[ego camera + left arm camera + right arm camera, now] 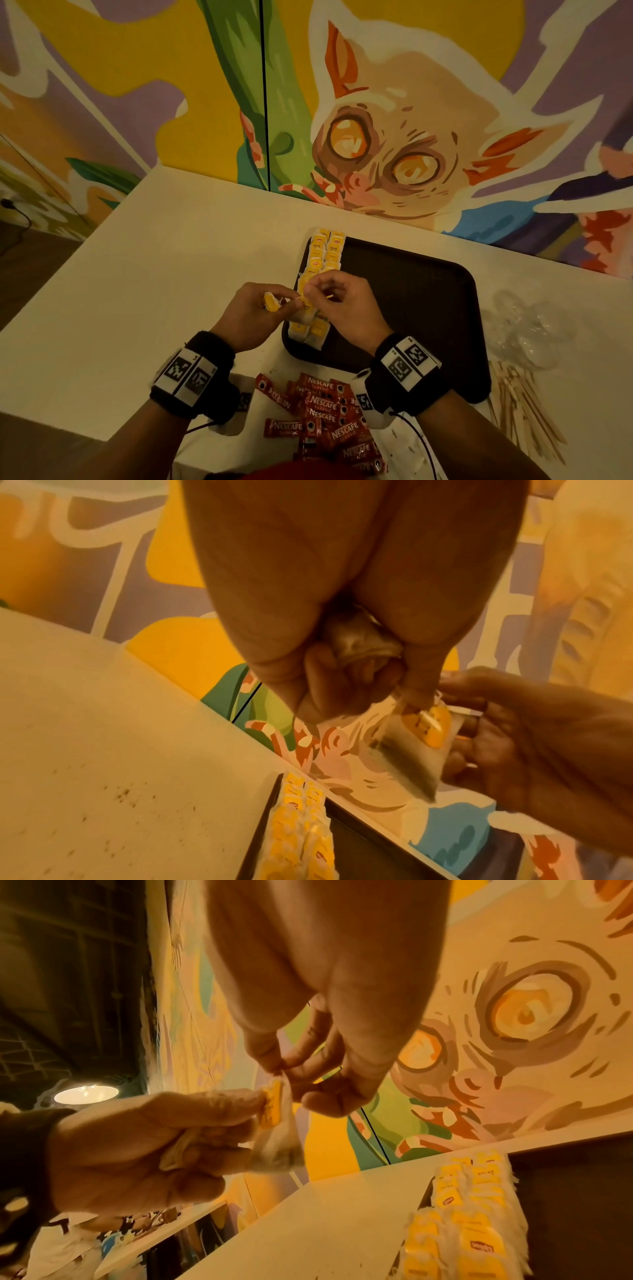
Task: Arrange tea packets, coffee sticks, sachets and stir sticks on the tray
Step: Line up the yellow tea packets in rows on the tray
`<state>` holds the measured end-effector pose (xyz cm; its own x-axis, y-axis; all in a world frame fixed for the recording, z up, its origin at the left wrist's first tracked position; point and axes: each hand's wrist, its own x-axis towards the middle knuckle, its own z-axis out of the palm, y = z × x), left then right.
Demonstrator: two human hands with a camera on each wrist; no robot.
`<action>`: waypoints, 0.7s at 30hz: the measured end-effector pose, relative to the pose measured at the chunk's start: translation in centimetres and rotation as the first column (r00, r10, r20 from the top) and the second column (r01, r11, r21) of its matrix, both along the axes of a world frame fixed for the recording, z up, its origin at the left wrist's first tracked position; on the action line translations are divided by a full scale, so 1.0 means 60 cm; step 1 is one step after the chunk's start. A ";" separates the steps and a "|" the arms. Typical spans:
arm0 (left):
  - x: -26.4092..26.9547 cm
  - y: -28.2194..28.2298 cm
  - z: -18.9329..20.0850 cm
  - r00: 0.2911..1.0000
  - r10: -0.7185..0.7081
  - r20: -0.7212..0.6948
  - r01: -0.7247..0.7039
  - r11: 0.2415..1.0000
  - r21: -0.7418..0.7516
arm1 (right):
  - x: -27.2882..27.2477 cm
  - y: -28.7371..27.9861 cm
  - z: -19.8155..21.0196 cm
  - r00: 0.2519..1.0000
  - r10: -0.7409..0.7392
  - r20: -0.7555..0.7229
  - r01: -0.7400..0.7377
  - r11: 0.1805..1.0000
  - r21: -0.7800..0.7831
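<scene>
My left hand (pixel 274 310) grips a few tea bags: one crumpled in the palm (pixel 359 639), another hanging from its fingertips (pixel 407 756) with a yellow tag (pixel 272 1108). With thumb and forefinger, my right hand (pixel 313 291) pinches the top corner of that hanging tea bag (pixel 279 1148). Both hands hover over the left edge of the dark brown tray (pixel 411 301). Two rows of yellow-tagged tea bags (pixel 323 255) lie along that edge. Red coffee sticks (pixel 323 414) are heaped on the table near me. Wooden stir sticks (pixel 524 411) lie right of the tray.
A crumpled clear plastic bag (pixel 527 329) sits on the white table (pixel 154 274) beyond the stir sticks. The painted wall (pixel 394 120) stands right behind the tray. The table's left edge drops to the floor.
</scene>
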<state>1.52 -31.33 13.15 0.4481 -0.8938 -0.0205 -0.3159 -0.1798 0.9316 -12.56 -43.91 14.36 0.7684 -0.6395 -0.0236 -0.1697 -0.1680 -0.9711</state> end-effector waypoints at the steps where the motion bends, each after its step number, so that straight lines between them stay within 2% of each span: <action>1: 0.000 0.000 0.002 0.999 -0.022 0.029 0.023 1.000 -0.010 | 0.002 -0.003 0.004 1.000 0.005 0.008 -0.005 1.000 0.005; 5: -0.002 -0.003 0.009 0.990 -0.073 0.119 0.082 0.994 -0.076 | 0.011 -0.020 0.018 0.999 0.044 -0.013 -0.043 0.997 0.067; 7: -0.001 -0.004 0.014 0.992 -0.062 0.111 0.076 0.989 -0.127 | 0.015 -0.023 0.017 0.998 0.055 -0.017 -0.050 0.979 0.197; 10: 0.002 -0.004 0.017 0.996 -0.014 0.085 0.031 0.980 -0.198 | 0.017 -0.021 0.010 1.000 0.012 0.003 -0.012 0.907 0.420; 13: 0.005 -0.004 0.016 0.993 0.027 0.111 -0.001 0.972 -0.234 | 0.016 -0.015 0.001 1.000 -0.001 0.006 -0.002 0.836 0.549; 16: 0.004 -0.006 0.014 0.988 0.099 0.122 -0.069 0.971 -0.231 | 0.014 -0.003 -0.006 1.000 0.014 -0.001 -0.011 0.818 0.576; 21: -0.003 -0.009 -0.002 0.974 0.205 0.092 -0.181 0.958 -0.221 | 0.012 0.009 -0.021 1.000 0.014 -0.004 -0.010 0.852 0.524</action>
<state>1.32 -31.84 13.05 0.6011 -0.7687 0.2187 -0.3998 -0.0522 0.9151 -11.87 -43.39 13.11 0.7745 -0.5212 -0.3585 -0.1789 0.3632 -0.9144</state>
